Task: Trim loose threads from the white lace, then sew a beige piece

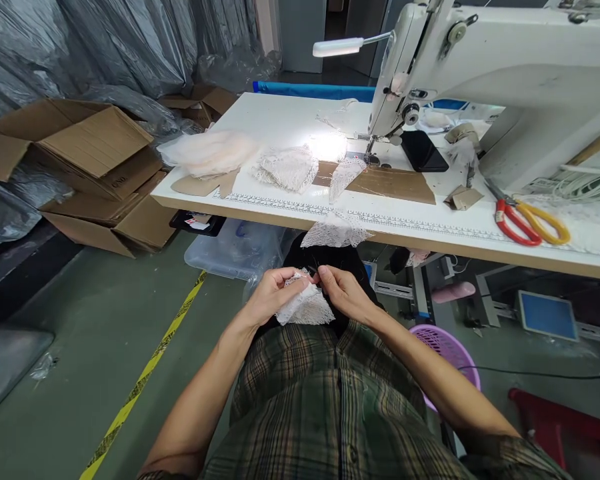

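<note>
Over my lap, my left hand point(276, 293) is closed on a piece of white lace fabric point(307, 308), thumb on top of its upper edge. My right hand point(344, 291) meets it there with thumb and fingers pinched. A small dark sliver shows between the fingertips, too small to name. Just beyond my hands, another white lace piece point(336, 230) hangs over the table's front edge. A narrow lace strip point(347, 175) lies at the needle of the white sewing machine point(520, 63).
On the sewing table point(280, 205) lie gathered lace point(286, 167), sheer pale fabric point(210, 152), a black phone point(424, 151) and red-and-yellow scissors point(530, 223). Cardboard boxes point(95, 153) stand left. A purple basket point(445, 350) and a red stool point(555, 420) are at my right.
</note>
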`<control>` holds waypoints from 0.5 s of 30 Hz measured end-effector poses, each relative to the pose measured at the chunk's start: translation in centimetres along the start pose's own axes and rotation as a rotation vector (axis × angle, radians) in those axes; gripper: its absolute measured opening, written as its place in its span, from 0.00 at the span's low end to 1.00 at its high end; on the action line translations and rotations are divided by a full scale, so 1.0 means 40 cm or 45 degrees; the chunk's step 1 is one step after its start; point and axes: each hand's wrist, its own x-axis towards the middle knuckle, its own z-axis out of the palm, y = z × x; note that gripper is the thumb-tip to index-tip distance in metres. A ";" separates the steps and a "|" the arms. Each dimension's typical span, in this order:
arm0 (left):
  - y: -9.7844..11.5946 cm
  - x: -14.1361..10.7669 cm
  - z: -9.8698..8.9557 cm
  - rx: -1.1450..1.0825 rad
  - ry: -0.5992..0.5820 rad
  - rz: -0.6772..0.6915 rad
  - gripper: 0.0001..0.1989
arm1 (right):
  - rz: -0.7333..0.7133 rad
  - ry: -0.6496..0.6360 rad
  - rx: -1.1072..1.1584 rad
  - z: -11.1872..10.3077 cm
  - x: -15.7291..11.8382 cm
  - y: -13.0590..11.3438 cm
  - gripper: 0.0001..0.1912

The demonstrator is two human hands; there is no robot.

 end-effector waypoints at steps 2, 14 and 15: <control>0.000 -0.003 0.000 -0.008 -0.014 -0.013 0.15 | -0.010 -0.008 0.108 -0.004 0.001 0.003 0.28; 0.011 -0.013 0.012 0.030 0.020 0.029 0.14 | -0.003 0.058 -0.069 0.019 -0.040 -0.008 0.28; 0.012 -0.013 0.013 0.042 0.015 0.029 0.14 | -0.013 0.056 -0.084 0.020 -0.037 -0.010 0.27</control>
